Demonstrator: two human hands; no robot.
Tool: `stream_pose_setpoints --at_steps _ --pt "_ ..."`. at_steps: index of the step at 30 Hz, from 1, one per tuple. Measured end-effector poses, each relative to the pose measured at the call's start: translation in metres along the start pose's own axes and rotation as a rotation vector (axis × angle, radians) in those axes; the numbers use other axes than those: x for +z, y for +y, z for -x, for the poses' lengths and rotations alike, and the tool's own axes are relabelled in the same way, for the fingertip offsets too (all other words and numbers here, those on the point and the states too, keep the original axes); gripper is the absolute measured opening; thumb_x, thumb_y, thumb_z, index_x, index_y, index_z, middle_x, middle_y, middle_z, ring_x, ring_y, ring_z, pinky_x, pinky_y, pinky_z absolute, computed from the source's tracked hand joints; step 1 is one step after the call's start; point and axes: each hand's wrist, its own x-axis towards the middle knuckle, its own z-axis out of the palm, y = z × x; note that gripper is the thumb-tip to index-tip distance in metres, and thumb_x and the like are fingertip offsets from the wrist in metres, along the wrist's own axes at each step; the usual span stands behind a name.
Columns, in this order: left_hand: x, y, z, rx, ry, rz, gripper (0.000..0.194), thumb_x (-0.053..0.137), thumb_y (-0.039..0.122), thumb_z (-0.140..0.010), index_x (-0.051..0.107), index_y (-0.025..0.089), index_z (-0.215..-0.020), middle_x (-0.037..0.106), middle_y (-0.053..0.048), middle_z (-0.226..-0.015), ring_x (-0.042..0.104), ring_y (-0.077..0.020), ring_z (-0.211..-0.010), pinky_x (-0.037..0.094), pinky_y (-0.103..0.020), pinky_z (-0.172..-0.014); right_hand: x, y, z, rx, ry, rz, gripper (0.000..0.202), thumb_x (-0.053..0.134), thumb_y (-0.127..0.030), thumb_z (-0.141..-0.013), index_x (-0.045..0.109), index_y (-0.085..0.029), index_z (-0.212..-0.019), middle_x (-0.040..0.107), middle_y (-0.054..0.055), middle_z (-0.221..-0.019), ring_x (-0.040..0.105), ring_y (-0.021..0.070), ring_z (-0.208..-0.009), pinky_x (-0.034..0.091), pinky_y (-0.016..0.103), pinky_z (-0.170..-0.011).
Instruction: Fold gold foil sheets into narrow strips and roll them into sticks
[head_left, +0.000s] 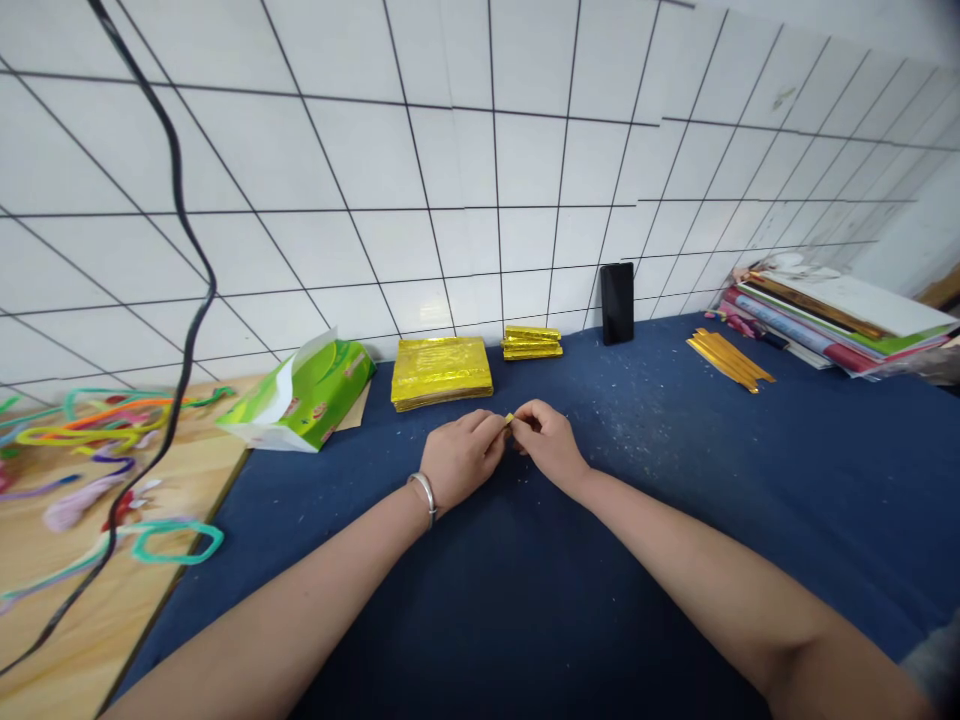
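My left hand (463, 455), with a silver bangle (424, 497) at the wrist, is closed with its fingertips pinching a small piece of gold foil paper (509, 419). From the other side my right hand (551, 446) pinches the same piece, and the two hands almost meet. Most of the paper is hidden by the fingers. Just behind my left hand lies a thick stack of gold foil paper (441, 371). To its right, against the wall, sits a small pile of folded gold foil strips (532, 343).
A dark blue cloth (720, 520) covers the table. At left are a green tissue pack (315, 392), colourful pipe cleaners (112, 435) on a wooden board, and a hanging black cable (178, 170). A phone (617, 303) leans on the wall; gold strips (729, 358) and stacked books (840, 315) lie right.
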Motion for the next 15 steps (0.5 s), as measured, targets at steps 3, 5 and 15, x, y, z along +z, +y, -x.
stream_pose_setpoints --at_steps 3,5,15 --pt "-0.002 0.002 -0.001 -0.022 -0.05 0.054 0.021 0.049 0.03 -0.085 0.052 0.023 -0.105 0.062 -0.001 -0.101 0.059 -0.0155 -0.087 0.041 -0.025 -0.062 -0.002 0.0 -0.002 0.053 0.002 -0.095 0.015 0.051 -0.036 -0.08 0.053 -0.021 -0.078 0.055 -0.003 -0.064 0.054 0.0099 -0.053 0.047 0.022 -0.049" --pt "-0.002 0.002 -0.002 -0.036 -0.092 0.063 0.031 0.055 0.032 -0.081 0.049 0.024 -0.11 0.061 -0.001 -0.105 0.06 -0.017 -0.089 0.042 -0.025 -0.061 -0.003 0.002 -0.004 0.087 -0.005 -0.149 0.018 0.051 -0.038 -0.08 0.052 -0.021 -0.08 0.054 -0.004 -0.061 0.054 0.0103 -0.051 0.047 0.022 -0.047" --pt "0.001 -0.033 -0.006 0.033 -0.151 0.115 0.024 0.046 0.024 -0.087 0.05 0.024 -0.11 0.062 -0.001 -0.103 0.06 -0.016 -0.089 0.045 -0.025 -0.072 -0.005 0.008 -0.009 0.03 -0.065 -0.066 0.016 0.053 -0.034 -0.079 0.054 -0.021 -0.088 0.057 -0.002 -0.074 0.056 0.0109 -0.063 0.048 0.023 -0.054"
